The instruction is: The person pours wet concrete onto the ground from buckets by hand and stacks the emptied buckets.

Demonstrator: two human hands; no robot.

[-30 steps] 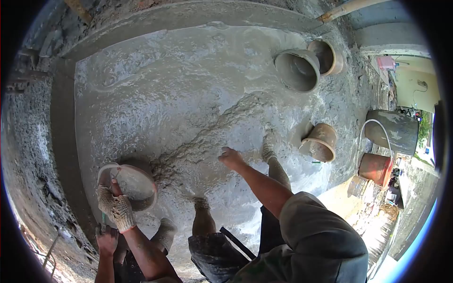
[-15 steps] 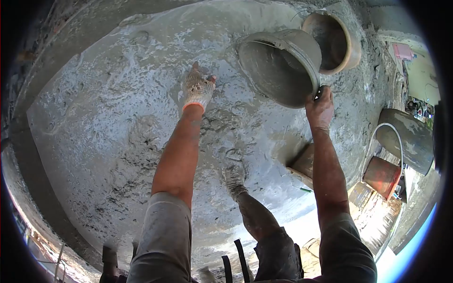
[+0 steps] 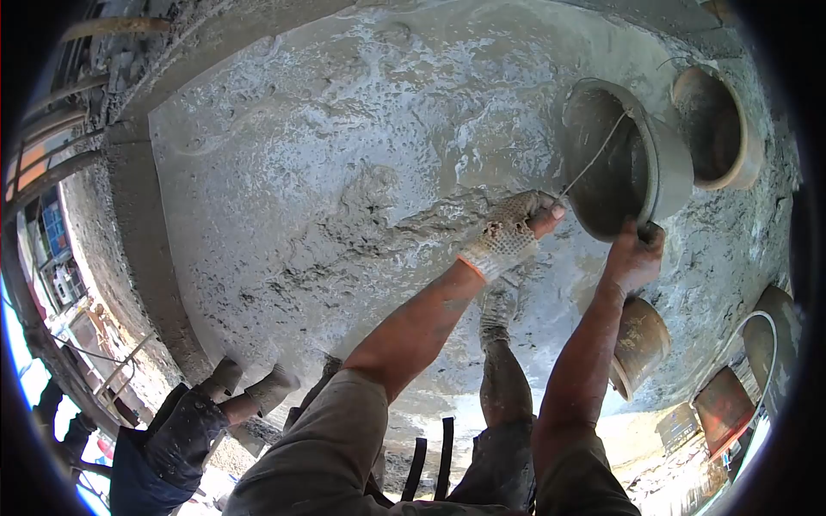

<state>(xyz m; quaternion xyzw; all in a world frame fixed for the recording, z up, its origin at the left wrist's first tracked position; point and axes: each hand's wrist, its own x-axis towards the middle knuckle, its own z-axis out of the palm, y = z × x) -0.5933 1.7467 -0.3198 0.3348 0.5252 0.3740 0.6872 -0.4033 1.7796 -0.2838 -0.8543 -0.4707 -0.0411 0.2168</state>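
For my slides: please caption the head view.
Gloved left hand on handle, right hand on rim of a bucket, amid wet grey concrete.

The bucket (image 3: pixel 674 168) is dull grey, the glove (image 3: pixel 505 236) off-white with an orange cuff (image 3: pixel 471 266), the cement (image 3: pixel 344 198) mottled grey.

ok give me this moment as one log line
left hand: gloved, holds handle of bucket; right hand: grips its rim; ground: wet, grey

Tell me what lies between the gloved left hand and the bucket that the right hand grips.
In the head view, a thin handle runs from the gloved left hand to the bucket rim.
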